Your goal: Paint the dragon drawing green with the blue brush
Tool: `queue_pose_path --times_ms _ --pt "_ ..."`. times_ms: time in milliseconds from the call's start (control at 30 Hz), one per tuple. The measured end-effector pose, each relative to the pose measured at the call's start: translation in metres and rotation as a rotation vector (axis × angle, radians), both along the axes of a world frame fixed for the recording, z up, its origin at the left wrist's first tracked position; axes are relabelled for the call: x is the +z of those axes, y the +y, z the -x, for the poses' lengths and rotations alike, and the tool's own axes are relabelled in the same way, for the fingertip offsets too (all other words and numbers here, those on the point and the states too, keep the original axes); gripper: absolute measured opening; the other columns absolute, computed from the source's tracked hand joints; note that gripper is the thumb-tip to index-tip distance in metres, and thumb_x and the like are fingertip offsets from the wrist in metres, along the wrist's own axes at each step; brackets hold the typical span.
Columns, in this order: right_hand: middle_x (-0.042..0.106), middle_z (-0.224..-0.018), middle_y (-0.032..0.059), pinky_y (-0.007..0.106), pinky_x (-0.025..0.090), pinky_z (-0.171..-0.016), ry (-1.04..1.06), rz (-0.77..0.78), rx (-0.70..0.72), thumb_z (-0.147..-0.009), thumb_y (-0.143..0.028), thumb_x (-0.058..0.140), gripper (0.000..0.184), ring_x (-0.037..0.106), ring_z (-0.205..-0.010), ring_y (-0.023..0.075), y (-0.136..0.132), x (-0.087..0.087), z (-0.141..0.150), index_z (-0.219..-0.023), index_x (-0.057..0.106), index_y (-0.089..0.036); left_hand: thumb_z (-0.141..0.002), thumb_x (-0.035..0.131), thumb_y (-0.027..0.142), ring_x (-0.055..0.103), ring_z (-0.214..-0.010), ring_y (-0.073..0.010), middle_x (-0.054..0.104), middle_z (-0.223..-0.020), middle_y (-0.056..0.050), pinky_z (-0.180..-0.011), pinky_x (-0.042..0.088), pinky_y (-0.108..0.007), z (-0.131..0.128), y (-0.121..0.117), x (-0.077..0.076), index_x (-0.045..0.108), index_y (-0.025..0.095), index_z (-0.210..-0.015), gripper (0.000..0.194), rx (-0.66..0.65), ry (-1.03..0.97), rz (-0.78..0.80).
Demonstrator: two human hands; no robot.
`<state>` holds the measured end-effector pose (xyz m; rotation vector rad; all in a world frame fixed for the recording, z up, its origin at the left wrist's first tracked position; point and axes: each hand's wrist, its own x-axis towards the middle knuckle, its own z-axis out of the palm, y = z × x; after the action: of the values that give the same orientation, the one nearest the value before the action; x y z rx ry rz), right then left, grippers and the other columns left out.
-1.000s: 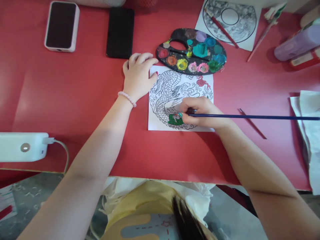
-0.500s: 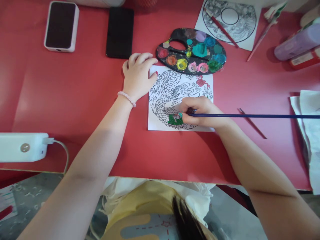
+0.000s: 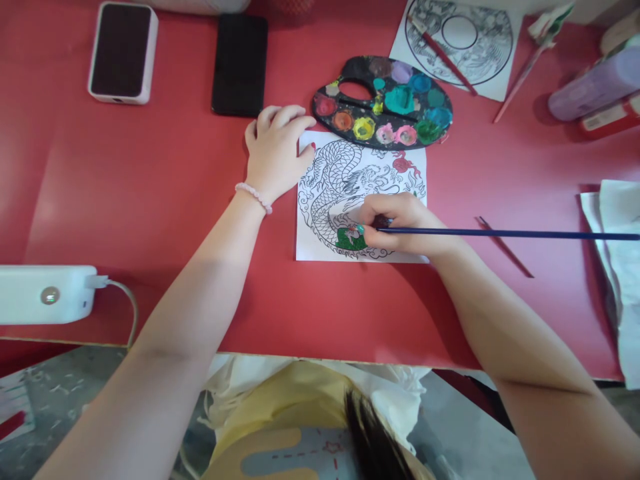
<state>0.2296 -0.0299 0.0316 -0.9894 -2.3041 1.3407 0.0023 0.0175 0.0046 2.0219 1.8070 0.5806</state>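
Note:
A long dark blue paintbrush (image 3: 500, 233) is pinched in my right hand (image 3: 400, 223), its handle stretching to the right edge of the view. That hand rests on a white sheet with a line-drawn dragon (image 3: 335, 170), beside a patch painted green. My fingers hide the brush's tip. Spread flat at the sheet's upper left corner, my left hand (image 3: 280, 147) has its thumb on the paper and its fingers on the table. A black paint palette (image 3: 360, 110) with several coloured wells lies just beyond, against the sheet's top edge.
A black phone (image 3: 240, 65) and a white-edged device (image 3: 124, 53) lie at the back left. A white power bank (image 3: 47, 293) with a cable sits front left. On the right are a thin brush (image 3: 506, 247), folded paper (image 3: 623, 267) and a purple bottle (image 3: 597, 83).
Both hands keep their places on the sheet and table. Any motion of the brush is too slight to make out.

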Motion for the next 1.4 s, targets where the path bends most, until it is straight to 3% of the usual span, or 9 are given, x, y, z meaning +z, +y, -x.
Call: queue_pose_path --times_ms 400,733,967,1400 --pt "0.040 -0.060 -0.0044 0.026 0.028 -0.055 -0.012 0.007 -0.006 -0.073 -0.012 0.056 0.025 0.035 -0.058 0.0103 -0.0005 0.0007 -0.0008 -0.062 0.036 -0.021 -0.077 0.040 0.053 0.023 -0.142 -0.0378 0.068 -0.116 0.007 -0.113 0.014 -0.065 0.0019 0.0007 -0.0023 0.052 0.054 -0.132 0.056 -0.020 -0.039 -0.020" --pt "0.043 -0.061 -0.0042 0.026 0.028 -0.054 0.062 -0.007 0.010 -0.072 -0.013 0.058 0.023 0.037 -0.057 0.0102 0.0032 -0.0037 -0.0041 -0.062 0.039 -0.021 -0.078 0.041 0.053 0.012 -0.148 -0.0372 0.056 -0.138 0.011 -0.116 0.009 -0.065 0.0040 0.0018 -0.0061 0.047 0.049 -0.141 0.063 -0.030 -0.057 0.009" --pt "0.042 -0.060 -0.0055 0.025 0.027 -0.053 0.084 0.005 0.022 -0.072 -0.012 0.057 0.021 0.036 -0.056 0.0086 0.0044 -0.0055 -0.0022 -0.063 0.040 -0.021 -0.083 0.046 0.044 0.030 -0.139 -0.0367 0.056 -0.139 0.007 -0.115 0.022 -0.062 0.0028 0.0004 -0.0052 0.057 0.044 -0.132 0.050 -0.009 0.005 -0.053" --pt "0.039 -0.059 -0.0067 0.024 0.026 -0.053 0.119 -0.021 0.035 -0.070 -0.007 0.054 0.023 0.033 -0.054 0.0073 0.0060 -0.0058 -0.0008 -0.063 0.037 -0.021 -0.087 0.046 0.046 0.026 -0.141 -0.0353 0.055 -0.138 0.008 -0.116 0.016 -0.060 0.0032 0.0010 -0.0070 0.058 0.042 -0.127 0.042 0.001 -0.012 -0.028"
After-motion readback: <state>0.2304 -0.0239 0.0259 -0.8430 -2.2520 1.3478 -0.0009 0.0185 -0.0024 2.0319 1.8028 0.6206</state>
